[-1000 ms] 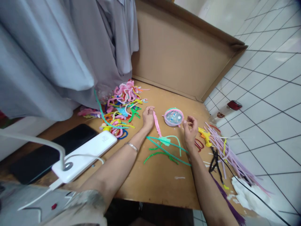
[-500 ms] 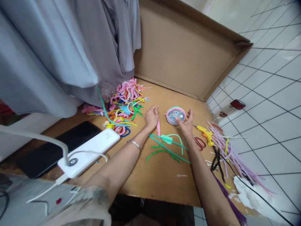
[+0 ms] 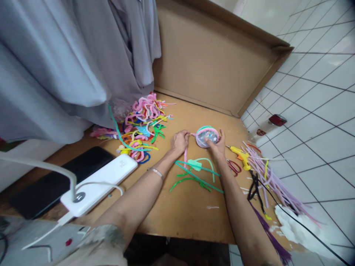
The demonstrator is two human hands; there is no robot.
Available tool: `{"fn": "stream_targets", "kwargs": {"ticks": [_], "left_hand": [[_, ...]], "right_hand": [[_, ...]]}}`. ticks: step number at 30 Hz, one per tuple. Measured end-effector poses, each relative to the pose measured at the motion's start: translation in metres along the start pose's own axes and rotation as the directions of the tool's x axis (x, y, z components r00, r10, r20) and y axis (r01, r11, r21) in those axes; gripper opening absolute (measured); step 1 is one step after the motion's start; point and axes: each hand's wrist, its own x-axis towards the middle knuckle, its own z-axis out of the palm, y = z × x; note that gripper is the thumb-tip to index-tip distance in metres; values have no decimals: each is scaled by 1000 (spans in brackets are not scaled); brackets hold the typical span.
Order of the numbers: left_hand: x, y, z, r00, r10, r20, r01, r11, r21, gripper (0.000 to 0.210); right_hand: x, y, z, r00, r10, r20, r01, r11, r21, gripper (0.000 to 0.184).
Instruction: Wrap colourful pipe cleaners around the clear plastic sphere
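Note:
My right hand (image 3: 217, 144) grips a round clear-faced disc (image 3: 206, 136) with a pink and green fuzzy rim, its thumb lying on the face. From the disc's left side runs a twisted pink pipe cleaner (image 3: 185, 157). Pinched on that strand is my left hand (image 3: 180, 142), fingers closed, with the pink length hanging below it. Just under the hands lie teal pipe cleaners (image 3: 205, 178), a mint-green piece (image 3: 195, 164) and bright green stems (image 3: 188, 180).
Colourful pipe cleaners (image 3: 146, 111) are heaped at the left, near a white power bank (image 3: 102, 184) and a black phone (image 3: 63, 181). A yellow glue gun (image 3: 240, 155), red-handled scissors (image 3: 234, 168) and lilac pipe cleaners (image 3: 273, 181) lie at right. Cardboard (image 3: 205, 55) stands behind.
My left hand has come down slightly and now holds the pink strand near the disc, drawn out between both hands. The right hand still grips the disc. The view has shifted slightly.

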Motion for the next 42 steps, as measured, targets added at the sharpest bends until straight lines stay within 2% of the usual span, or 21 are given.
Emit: {"fn": "stream_targets", "kwargs": {"ticks": [3,6,8,11,13,15,17,19,22,25,30,37,42], "left_hand": [[2,-3,3,1000,21,12,-21,1000,14,32],[5,-8,7,997,73,0,-73,997,-6,30],[6,-11,9,991,118,-70,-121,991,-48,28],[7,-13,10,957,190,-219,-231,957,-178,28],[6,-12,10,946,218,-240,-291,897,-331,31],[4,-9,12,962,220,-159,-271,799,-537,38],[2,-6,16,977,210,-19,-156,661,-733,48],[1,-2,21,970,221,104,-22,503,-864,59],[-2,3,24,938,266,224,135,315,-940,69],[-4,7,21,907,289,305,244,228,-943,78],[-6,11,12,892,291,347,303,184,-935,89],[-8,17,15,938,244,246,197,209,-958,90],[-9,17,11,912,280,300,246,211,-946,88]], "right_hand": [[-4,-7,-6,995,82,-57,-76,991,111,104],[-8,-18,-9,991,127,-40,-113,961,254,96],[-12,-26,-9,990,142,-23,-126,936,327,88],[-19,-35,-6,992,120,-37,-97,917,387,77],[-24,-39,-5,993,104,-53,-74,913,402,74],[-27,-41,-4,994,90,-59,-58,914,401,74],[-29,-41,-3,995,74,-60,-46,922,385,77],[-31,-41,-2,996,64,-57,-39,929,369,81],[-33,-40,0,998,46,-34,-31,931,363,84],[-36,-41,1,1000,21,-1,-19,930,368,87],[-37,-44,-2,994,1,107,-44,915,401,95],[-35,-46,-6,983,-29,180,-44,920,389,88],[-35,-48,-7,981,-16,194,-61,920,387,88]]}}
